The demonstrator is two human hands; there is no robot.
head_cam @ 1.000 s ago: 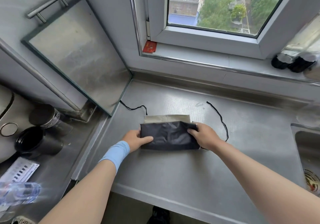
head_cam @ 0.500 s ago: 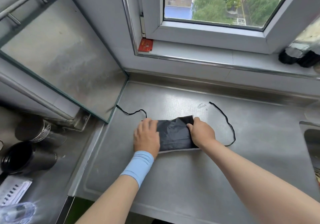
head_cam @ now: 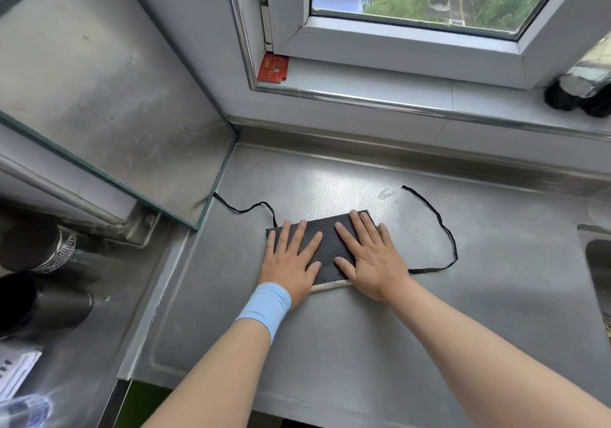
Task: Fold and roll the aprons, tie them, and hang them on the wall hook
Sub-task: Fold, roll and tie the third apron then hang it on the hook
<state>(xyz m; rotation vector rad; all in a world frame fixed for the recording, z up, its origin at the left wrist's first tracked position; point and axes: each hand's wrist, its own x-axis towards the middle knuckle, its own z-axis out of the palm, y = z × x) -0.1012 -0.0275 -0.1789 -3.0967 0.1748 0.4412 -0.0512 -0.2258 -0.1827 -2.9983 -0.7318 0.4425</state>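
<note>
A black apron (head_cam: 329, 245), folded into a small flat rectangle, lies on the steel counter (head_cam: 347, 345) below the window. A pale edge of it shows along its near side. My left hand (head_cam: 291, 259), with a light blue wristband, presses flat on its left half with fingers spread. My right hand (head_cam: 370, 255) presses flat on its right half. One thin black strap (head_cam: 251, 208) trails off to the left, and the other strap (head_cam: 443, 229) loops out to the right. No wall hook is in view.
A steel-faced panel with a glass edge (head_cam: 139, 136) leans at the left. Two dark cups (head_cam: 43, 302) and a plastic bottle (head_cam: 26, 409) stand at the lower left. A sink (head_cam: 598, 262) opens at the right. Dark bottles (head_cam: 578, 90) sit on the windowsill.
The apron has been folded over on itself into a smaller packet. Both hands went from gripping its edges to lying flat on top of it.
</note>
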